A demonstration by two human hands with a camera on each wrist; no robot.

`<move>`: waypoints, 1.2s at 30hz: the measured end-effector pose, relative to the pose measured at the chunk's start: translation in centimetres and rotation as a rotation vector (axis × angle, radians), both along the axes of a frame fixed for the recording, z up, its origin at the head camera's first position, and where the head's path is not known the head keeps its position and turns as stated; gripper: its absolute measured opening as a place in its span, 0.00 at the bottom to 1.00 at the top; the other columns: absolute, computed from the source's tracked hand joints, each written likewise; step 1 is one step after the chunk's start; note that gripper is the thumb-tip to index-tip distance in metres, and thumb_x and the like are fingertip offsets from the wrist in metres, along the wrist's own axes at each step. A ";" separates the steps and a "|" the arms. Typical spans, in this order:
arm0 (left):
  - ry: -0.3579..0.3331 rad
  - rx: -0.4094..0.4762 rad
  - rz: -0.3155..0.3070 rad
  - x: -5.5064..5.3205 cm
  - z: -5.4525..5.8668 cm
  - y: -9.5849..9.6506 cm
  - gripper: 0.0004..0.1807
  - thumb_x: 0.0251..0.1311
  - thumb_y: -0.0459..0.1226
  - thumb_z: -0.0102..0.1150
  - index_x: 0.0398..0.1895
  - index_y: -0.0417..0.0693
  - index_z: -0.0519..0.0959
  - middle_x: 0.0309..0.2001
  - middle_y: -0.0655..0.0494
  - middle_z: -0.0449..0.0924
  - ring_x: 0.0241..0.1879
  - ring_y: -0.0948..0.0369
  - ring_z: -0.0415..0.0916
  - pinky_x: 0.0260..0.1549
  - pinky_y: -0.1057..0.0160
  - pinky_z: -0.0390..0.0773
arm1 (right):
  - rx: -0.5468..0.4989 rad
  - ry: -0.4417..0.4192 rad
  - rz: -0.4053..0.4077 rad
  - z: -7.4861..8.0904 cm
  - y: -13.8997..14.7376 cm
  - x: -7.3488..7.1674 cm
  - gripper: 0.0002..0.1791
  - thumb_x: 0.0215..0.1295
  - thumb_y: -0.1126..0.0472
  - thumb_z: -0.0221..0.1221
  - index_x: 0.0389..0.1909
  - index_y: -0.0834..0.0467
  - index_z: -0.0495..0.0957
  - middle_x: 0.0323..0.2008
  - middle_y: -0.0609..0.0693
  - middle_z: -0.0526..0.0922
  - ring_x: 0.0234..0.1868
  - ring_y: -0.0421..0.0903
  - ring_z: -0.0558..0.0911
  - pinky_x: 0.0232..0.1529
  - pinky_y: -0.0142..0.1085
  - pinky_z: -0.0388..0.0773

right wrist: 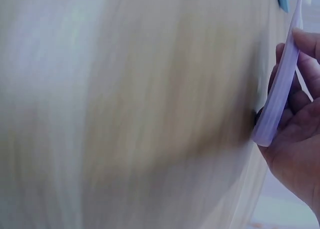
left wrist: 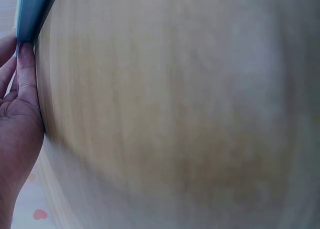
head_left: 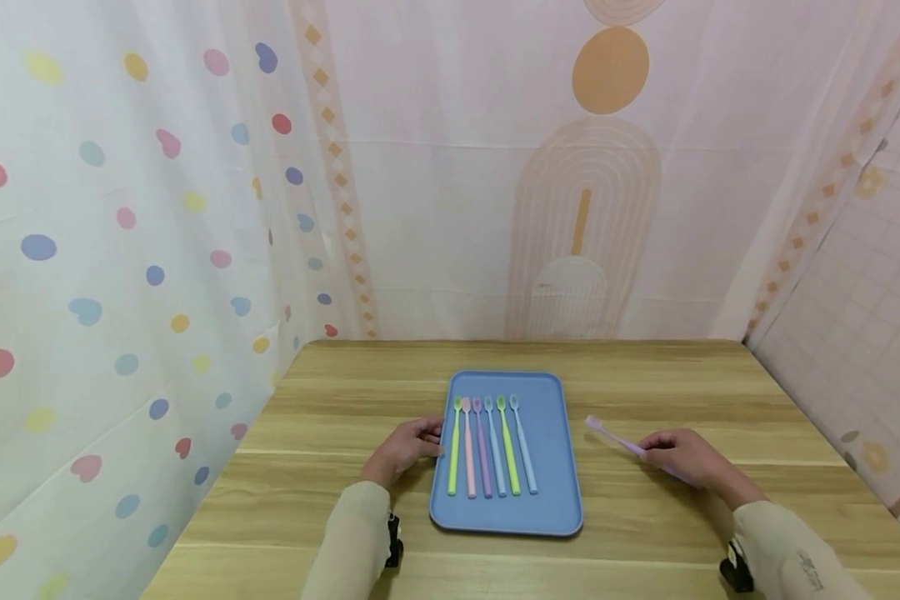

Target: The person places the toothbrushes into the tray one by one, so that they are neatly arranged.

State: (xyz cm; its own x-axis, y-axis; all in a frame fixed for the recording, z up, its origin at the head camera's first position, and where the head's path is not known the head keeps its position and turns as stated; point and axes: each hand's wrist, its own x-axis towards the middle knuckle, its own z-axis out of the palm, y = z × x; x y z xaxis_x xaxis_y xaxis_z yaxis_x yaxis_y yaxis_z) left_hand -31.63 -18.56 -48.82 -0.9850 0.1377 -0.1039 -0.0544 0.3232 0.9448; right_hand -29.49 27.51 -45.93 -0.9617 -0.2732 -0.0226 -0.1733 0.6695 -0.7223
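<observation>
A blue tray (head_left: 558, 467) lies on the wooden table with several toothbrushes side by side in it, heads toward the back. Among them are a green toothbrush (head_left: 454, 450), a pink toothbrush (head_left: 468, 454) and a purple toothbrush (head_left: 483, 454); blue and green ones lie to their right. My left hand (head_left: 405, 448) holds the tray's left rim, thumb and fingers at the edge, also seen in the left wrist view. Right of the tray, my right hand (head_left: 682, 457) pinches a light purple toothbrush (right wrist: 282, 84) by its handle, the head pointing toward the tray.
The wooden table (head_left: 330, 392) extends around the tray on all sides. Behind it hangs a patterned curtain (head_left: 435, 208), with a dotted curtain (head_left: 120, 333) along the left. Dark wrist straps (head_left: 393, 542) show at the cuffs.
</observation>
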 end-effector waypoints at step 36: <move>-0.011 -0.006 -0.004 0.0 -0.1 0.0 0.30 0.56 0.20 0.62 0.64 0.32 0.72 0.50 0.45 0.77 0.47 0.53 0.73 0.51 0.57 0.75 | -0.374 -0.061 -0.341 0.5 -7.5 -1.7 0.19 0.66 0.65 0.57 0.53 0.74 0.77 0.42 0.61 0.82 0.35 0.46 0.79 0.33 0.34 0.77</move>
